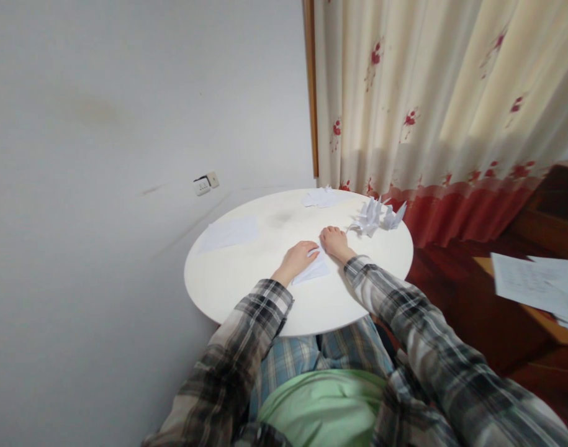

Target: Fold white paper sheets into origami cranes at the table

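Observation:
A small piece of folded white paper [314, 271] lies on the round white table [228, 282] in front of me. My left hand [298, 258] rests on its left upper side, thumb and fingers bent inward and holding it down. At its top end my right hand [334, 241] has its fingers curled together on the paper's tip, and the bit under them is hidden. Just beyond the right hand stand several folded paper cranes [370, 217], with pointed wings and tails.
A flat white sheet [230, 233] lies on the table's left side, and more white paper pieces [320, 197] lie at the far edge. The wall with a socket [202, 185] borders the left. A curtain [432, 112] hangs behind. Written sheets [535, 282] rest on furniture at right.

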Action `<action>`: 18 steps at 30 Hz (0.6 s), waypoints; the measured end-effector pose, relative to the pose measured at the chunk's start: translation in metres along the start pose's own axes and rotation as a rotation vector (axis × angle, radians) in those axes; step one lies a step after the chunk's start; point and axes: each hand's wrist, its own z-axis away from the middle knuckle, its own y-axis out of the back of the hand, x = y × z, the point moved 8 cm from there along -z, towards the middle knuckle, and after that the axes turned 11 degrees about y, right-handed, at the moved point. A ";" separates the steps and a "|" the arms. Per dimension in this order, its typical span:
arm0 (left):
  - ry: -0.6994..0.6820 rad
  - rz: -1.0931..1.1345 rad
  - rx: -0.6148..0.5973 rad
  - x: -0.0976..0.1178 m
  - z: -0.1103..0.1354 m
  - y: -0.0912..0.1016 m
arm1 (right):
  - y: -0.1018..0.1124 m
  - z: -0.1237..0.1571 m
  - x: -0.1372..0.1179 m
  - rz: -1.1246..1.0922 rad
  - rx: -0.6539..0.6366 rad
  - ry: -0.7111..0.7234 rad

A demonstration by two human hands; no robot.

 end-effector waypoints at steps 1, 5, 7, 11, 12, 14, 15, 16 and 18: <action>-0.003 0.009 -0.009 0.000 -0.001 -0.001 | 0.000 0.000 0.000 -0.002 0.008 0.001; -0.021 -0.003 -0.055 -0.001 -0.002 -0.008 | -0.001 0.000 0.001 -0.004 0.014 0.001; -0.038 -0.036 -0.072 0.001 -0.002 -0.010 | -0.001 0.000 0.000 -0.001 0.008 0.002; -0.039 -0.059 -0.087 0.001 -0.002 -0.012 | -0.001 0.000 -0.001 -0.008 0.004 0.005; -0.036 -0.062 -0.089 0.001 -0.002 -0.012 | -0.001 0.000 -0.001 -0.011 0.004 0.003; -0.032 -0.073 -0.097 0.001 -0.002 -0.013 | -0.001 0.000 0.000 -0.018 0.003 -0.004; -0.029 -0.079 -0.104 0.000 -0.002 -0.014 | -0.001 -0.001 0.000 -0.022 0.004 -0.008; -0.025 -0.086 -0.114 0.000 -0.002 -0.015 | -0.001 -0.001 0.000 -0.026 0.007 -0.010; -0.011 -0.097 -0.136 0.000 -0.001 -0.017 | -0.001 -0.001 0.001 -0.036 0.010 -0.010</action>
